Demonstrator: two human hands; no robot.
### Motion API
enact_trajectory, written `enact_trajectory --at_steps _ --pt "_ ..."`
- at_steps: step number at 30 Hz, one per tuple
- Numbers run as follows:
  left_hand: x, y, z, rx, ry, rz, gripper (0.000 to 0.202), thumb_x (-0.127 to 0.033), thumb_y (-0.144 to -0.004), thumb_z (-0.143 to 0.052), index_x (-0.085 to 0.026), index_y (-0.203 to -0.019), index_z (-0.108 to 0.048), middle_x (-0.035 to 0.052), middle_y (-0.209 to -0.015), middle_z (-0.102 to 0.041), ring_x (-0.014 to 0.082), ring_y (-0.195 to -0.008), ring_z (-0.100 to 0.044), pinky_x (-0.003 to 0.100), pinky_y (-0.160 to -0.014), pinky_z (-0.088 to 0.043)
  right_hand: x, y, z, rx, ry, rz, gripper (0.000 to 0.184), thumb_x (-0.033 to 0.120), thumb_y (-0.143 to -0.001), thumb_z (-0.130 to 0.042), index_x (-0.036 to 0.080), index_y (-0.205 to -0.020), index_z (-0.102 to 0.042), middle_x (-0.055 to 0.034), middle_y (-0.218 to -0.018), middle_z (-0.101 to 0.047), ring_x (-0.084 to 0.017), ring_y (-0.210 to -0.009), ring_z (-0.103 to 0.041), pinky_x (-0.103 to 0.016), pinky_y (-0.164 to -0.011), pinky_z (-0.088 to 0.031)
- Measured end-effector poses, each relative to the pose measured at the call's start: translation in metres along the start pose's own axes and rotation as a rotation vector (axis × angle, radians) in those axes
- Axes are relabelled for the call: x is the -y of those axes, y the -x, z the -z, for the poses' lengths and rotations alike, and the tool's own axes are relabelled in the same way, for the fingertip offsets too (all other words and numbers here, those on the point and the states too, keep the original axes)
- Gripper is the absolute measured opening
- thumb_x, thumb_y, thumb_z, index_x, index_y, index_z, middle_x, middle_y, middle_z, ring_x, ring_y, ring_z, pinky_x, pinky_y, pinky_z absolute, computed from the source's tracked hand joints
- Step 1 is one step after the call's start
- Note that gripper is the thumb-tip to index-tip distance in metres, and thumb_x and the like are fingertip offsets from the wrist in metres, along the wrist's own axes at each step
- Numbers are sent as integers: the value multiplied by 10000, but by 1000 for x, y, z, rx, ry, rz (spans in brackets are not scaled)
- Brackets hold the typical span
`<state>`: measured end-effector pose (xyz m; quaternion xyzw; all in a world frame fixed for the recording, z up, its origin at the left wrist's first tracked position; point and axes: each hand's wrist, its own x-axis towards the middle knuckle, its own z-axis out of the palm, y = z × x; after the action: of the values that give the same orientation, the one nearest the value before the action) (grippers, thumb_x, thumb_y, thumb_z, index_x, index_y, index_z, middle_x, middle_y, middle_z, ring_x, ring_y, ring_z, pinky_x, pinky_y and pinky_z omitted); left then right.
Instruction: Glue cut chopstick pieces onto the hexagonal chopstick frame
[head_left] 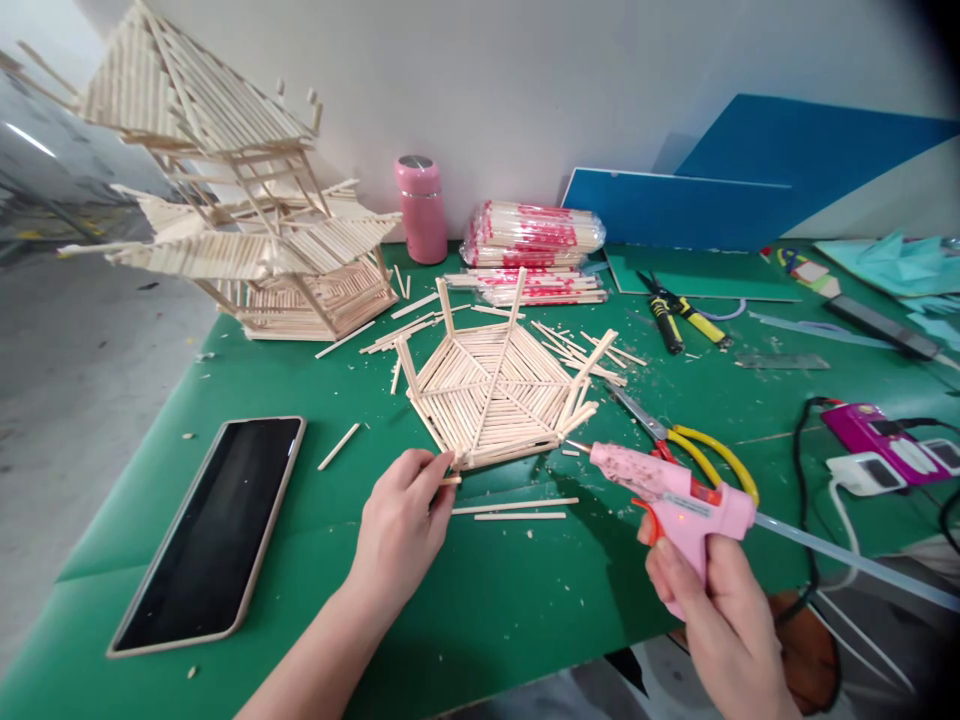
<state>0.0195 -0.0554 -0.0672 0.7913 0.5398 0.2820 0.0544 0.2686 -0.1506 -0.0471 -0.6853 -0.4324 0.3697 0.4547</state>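
My left hand [401, 525] pinches a short wooden stick [450, 481] against the near edge of a hexagonal frame of sticks [495, 395] lying on the green table [487, 590]. In my right hand [712, 610] is a pink hot glue gun [675, 495], the fingers wrapped round its grip. Its nozzle points left toward the frame's near right corner, a little short of it. A clear glue rod sticks out behind the gun to the right.
A tall stick-built pagoda model [240, 210] stands back left. A phone [214, 530] lies near left. Yellow-handled scissors [690, 440], pliers [679, 315], a pink flask [421, 210], packs of chopsticks [532, 245], a power strip [892, 455] and loose sticks surround the frame.
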Motion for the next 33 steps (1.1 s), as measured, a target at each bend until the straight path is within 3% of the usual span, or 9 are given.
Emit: enact_trajectory --at_steps 33 --pt "-1 -2 1 29 -16 0 170 -147 -797 -472 -118 -882 -616 74 -789 -551 175 -686 -552 266 -580 -459 -11 -2 4 25 19 -30 264 378 -814 -497 209 -1017 -502 -33 -783 -555 -126 -595 -491 -236 -498 -411"
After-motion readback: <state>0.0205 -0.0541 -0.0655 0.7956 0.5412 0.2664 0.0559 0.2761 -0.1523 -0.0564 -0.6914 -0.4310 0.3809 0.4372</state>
